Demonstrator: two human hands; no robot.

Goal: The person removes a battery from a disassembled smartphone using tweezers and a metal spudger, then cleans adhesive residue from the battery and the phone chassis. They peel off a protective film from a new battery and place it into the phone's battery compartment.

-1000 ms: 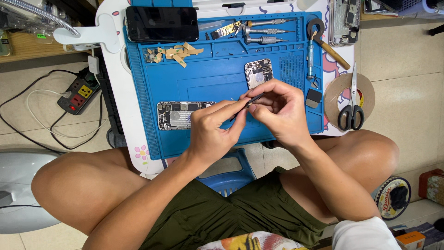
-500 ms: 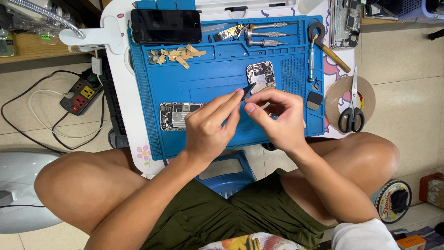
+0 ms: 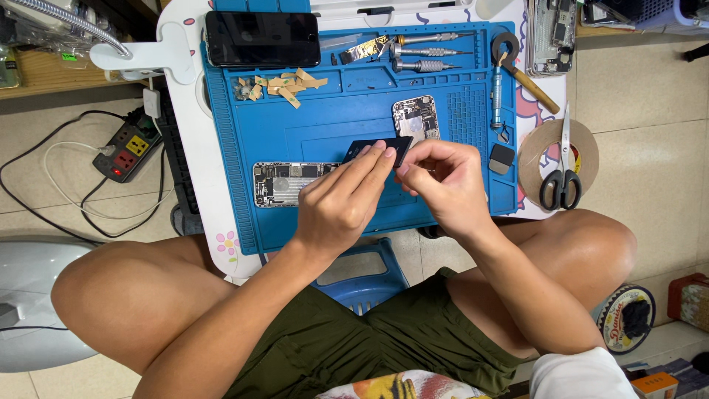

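Over a blue work mat (image 3: 332, 118), my left hand (image 3: 343, 203) and my right hand (image 3: 443, 181) together hold a small flat black part (image 3: 377, 150), fingertips pinching it from both sides. Below my left hand lies an opened phone body with its circuit board showing (image 3: 284, 182). A smaller board piece (image 3: 415, 118) rests just beyond the black part. A black phone screen (image 3: 262, 38) lies at the mat's far left corner.
Screwdrivers (image 3: 425, 52) and yellow tape scraps (image 3: 284, 83) sit in the mat's far trays. A hammer-like tool (image 3: 524, 70), scissors on a tape roll (image 3: 561, 166) and another opened phone (image 3: 550, 33) lie right. A power strip (image 3: 125, 151) sits on the floor left.
The black part has come into view flat between my fingertips, raised slightly toward the mat's middle. Both hands have stayed close together, shifting a little.
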